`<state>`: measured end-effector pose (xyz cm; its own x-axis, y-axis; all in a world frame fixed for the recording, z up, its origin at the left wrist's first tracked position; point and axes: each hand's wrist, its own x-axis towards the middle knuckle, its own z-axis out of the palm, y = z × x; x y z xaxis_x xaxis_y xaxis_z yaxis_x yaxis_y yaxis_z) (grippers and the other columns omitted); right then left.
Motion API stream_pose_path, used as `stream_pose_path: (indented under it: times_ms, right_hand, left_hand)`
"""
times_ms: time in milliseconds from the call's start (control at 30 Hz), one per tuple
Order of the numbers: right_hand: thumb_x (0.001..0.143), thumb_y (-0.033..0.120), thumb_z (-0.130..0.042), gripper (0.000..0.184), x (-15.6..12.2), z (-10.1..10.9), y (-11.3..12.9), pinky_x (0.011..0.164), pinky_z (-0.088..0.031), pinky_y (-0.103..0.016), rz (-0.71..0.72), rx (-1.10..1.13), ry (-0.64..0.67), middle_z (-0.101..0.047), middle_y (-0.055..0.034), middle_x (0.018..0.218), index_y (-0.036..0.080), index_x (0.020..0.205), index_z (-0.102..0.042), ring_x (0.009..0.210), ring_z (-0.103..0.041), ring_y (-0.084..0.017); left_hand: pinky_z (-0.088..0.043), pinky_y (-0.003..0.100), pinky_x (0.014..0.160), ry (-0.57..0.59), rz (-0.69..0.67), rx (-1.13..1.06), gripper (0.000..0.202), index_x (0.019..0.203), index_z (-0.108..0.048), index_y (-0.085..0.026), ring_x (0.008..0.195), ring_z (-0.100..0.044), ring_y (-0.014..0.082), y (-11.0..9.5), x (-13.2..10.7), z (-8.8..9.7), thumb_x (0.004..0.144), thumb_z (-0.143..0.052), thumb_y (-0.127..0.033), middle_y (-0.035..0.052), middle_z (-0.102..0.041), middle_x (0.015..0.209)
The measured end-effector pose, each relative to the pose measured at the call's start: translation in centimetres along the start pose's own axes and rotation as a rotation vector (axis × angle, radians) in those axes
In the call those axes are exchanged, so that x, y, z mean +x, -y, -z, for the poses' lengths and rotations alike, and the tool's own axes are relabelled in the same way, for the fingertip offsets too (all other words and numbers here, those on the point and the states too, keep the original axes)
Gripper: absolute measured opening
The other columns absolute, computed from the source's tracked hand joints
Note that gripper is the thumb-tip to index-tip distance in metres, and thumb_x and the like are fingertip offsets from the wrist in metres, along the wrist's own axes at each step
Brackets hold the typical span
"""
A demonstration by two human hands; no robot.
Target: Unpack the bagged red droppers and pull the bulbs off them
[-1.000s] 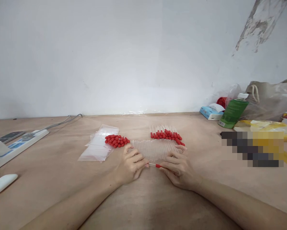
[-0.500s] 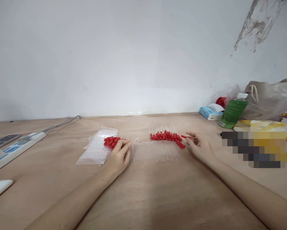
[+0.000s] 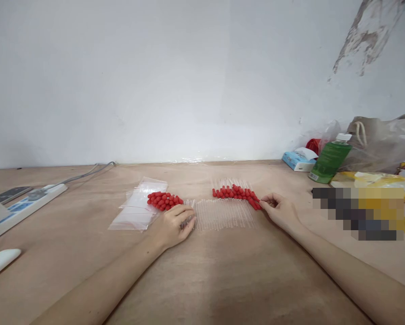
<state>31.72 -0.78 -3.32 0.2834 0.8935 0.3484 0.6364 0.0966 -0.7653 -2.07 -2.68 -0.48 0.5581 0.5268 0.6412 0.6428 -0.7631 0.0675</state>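
A row of clear glass tubes (image 3: 222,213) lies on the brown table (image 3: 209,275). Behind it lie finished tubes with red caps (image 3: 236,192). A heap of loose red caps (image 3: 164,200) sits to the left, beside clear plastic bags (image 3: 139,204). My left hand (image 3: 173,224) rests at the left end of the clear tubes, fingers curled on one of them. My right hand (image 3: 279,210) is at the right end of the capped row, fingertips pinched by a red-capped tube.
A power strip (image 3: 22,205) with a phone (image 3: 9,194) lies at the left, a white object (image 3: 1,262) nearer. At the right stand a green bottle (image 3: 330,158), a tissue pack (image 3: 297,159) and plastic bags (image 3: 381,142).
Both hands held one capped tube together near me a second ago. The right hand carried it to the capped row; the left went to the red caps, then to the clear tubes.
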Motion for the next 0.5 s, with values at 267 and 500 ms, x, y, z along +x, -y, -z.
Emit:
stream_pose_path:
  times_ms: [267,500]
  right_hand:
    - [0.067,0.039,-0.054,0.023,0.3,-0.1,0.2,0.051,-0.039,-0.024,-0.010,-0.034,0.038,-0.064,-0.0004,0.064,0.019,0.073,-0.064,0.054,-0.055,-0.013]
    - [0.071,0.040,-0.051,0.025,0.9,0.0,-0.3,0.055,-0.043,-0.025,-0.006,-0.031,0.046,-0.067,-0.0023,0.073,0.019,0.075,-0.065,0.061,-0.058,-0.014]
  left_hand:
    - [-0.043,0.039,0.091,0.180,-0.020,-0.047,0.037,0.113,-0.055,-0.018,0.106,-0.051,0.0223,0.2,0.2,1.4,0.080,-0.053,-0.033,0.0098,-0.056,0.114]
    - [-0.020,0.050,0.105,0.419,-0.085,-0.030,0.042,0.129,-0.040,-0.027,0.127,-0.031,0.0214,0.9,0.7,1.9,0.087,-0.042,-0.028,0.0027,-0.046,0.132]
